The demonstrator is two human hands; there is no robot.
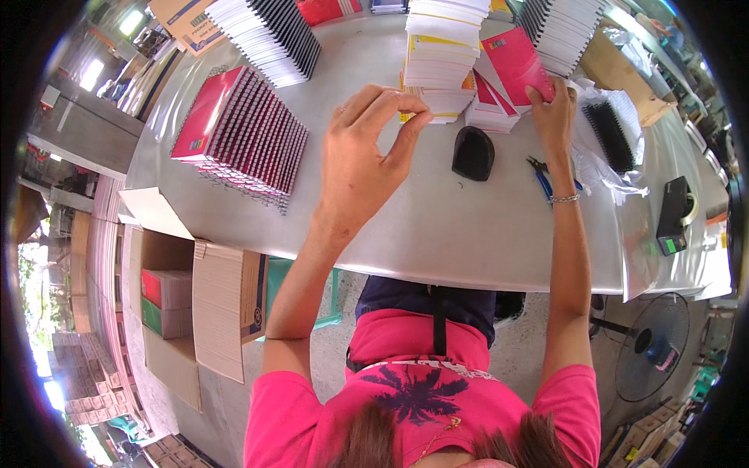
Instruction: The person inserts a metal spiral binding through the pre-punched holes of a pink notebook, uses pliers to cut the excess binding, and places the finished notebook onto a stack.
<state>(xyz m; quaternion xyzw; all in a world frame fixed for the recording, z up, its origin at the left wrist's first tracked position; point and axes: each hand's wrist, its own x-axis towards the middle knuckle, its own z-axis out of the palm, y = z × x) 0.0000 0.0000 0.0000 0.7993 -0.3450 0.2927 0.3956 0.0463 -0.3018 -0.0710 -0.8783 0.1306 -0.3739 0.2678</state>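
Note:
My right hand (pixel 552 109) grips the lower right corner of a red notebook cover (pixel 515 64), with fingers and thumb closed on it. The cover is tilted above a small pile of red covers and white sheets (pixel 491 111). My left hand (pixel 370 132) is raised over the table, thumb and fingertips pinched together; whatever may be between them is too small to make out. Just beyond it stands a tall stack of white sheets (pixel 442 54) with yellow edges. A black curved block (pixel 473 154) lies between my hands. Blue-handled pliers (pixel 541 178) rest beside my right wrist.
Red spiral notebooks (pixel 250 136) are stacked at left, with black-coiled white pads (pixel 273 43) behind. Black coils (pixel 610 136) lie on plastic at right, near a tape dispenser (pixel 672 217). An open carton (pixel 226 304) stands left below the table; a fan (pixel 651 343) stands at right.

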